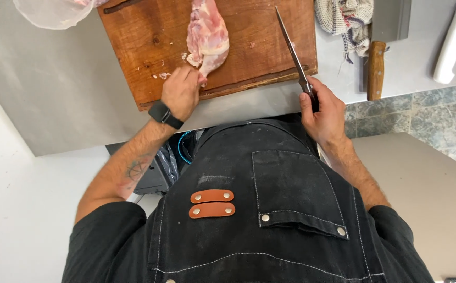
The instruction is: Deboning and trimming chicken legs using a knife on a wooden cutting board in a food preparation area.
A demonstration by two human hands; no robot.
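Raw pink meat: a skinned poultry leg [207, 36] lies on the wooden cutting board [144, 47], thick end away from the person, narrow bone end toward them.
Left hand: the left hand [181, 94] pinches that narrow end at the board's near edge, fingers closed on the knuckle; a black smartwatch [164, 113] sits on the wrist.
Right hand: the right hand [322, 112] is clenched round the handle of a slim boning knife [291, 50], the blade angled up and away over the board's right side, tip farthest from the body.
Key relation: the leg's long axis runs roughly away from the person, tilted slightly; the knife lies to its right, well apart, blade nearly parallel to the meat. The left hand is on the meat, the right hand off to the side.
Board surroundings: steel counter [55, 78]; a translucent plastic bag [50, 13] at the board's far left corner.
Right of board: a crumpled cloth [346, 21], a cleaver with a wooden handle [377, 68], and a white-handled tool [453, 44].
Clothing: a black apron [249, 209].
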